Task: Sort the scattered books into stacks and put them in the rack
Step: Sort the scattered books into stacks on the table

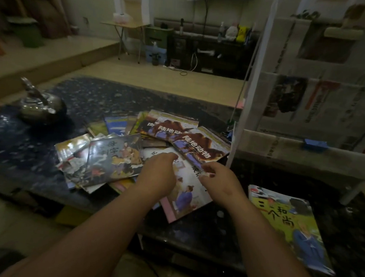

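Note:
A loose heap of thin picture books (114, 156) lies scattered on the dark marble table (95, 97). Two brown camel-cover books (200, 147) lie on top at the right. My left hand (154, 177) rests palm down on a white-cover book (187, 193) in the heap's front. My right hand (219, 177) pinches the near corner of the nearer camel-cover book between thumb and fingers. A small stack topped by a green-cover book (288, 226) lies apart at the right. The white rack (304, 114) stands at the right, lined with newspaper.
A metal teapot (40, 107) stands on the table's far left. A blue clip (315, 144) sits on the rack's lower shelf. Beyond the table are a wooden floor, a folding table (128, 27) and a dark cabinet (210, 51).

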Tool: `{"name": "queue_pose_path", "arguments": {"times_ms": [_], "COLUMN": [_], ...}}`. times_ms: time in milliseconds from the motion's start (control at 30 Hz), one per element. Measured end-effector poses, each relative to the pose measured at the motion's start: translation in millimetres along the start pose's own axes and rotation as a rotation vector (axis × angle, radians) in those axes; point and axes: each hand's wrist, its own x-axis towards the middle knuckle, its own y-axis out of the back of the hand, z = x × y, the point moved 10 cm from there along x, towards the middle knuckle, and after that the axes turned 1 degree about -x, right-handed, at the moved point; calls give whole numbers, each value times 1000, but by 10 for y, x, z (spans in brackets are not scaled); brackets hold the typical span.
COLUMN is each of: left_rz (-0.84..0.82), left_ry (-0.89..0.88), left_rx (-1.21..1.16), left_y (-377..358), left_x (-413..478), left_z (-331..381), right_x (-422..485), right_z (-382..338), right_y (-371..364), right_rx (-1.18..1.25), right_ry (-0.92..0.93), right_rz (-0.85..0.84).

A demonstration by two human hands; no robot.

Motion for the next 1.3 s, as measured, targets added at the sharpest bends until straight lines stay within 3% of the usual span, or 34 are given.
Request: {"name": "queue_pose_path", "arguments": {"times_ms": [133,333,567,700,800,900,1000,1133,1300], "left_rz": [-46,-12,7,110,176,88,24,-24,-124], "left_ry": [133,208,38,23,-141,-348,-466,-528,-393], "left_rx": [-16,254,406,352,242,200,200,185,217], "left_y": [5,136,165,307,431,367,292,181,-43], "left_x": [11,-22,24,-23,-143,-265,-340,-380,-225], "left_z": [-417,-869,-650,-429,-129,144,318,421,285], "right_x": [49,89,73,73,83,40,23,6,34], "right_z": [-142,-263,-227,-206,-198,-230,-145,-51,132], "right_y": [-237,-489,-473,-444,-394,-441,-390,-267,-117], "right_rx": [23,-6,32,93,326,697,800,722,526], "right_ry": [24,45,20,5,-61,-154,-222,-248,-257], "right_rz": [-50,-106,-101,-82,-37,-103,-65,13,113]}}
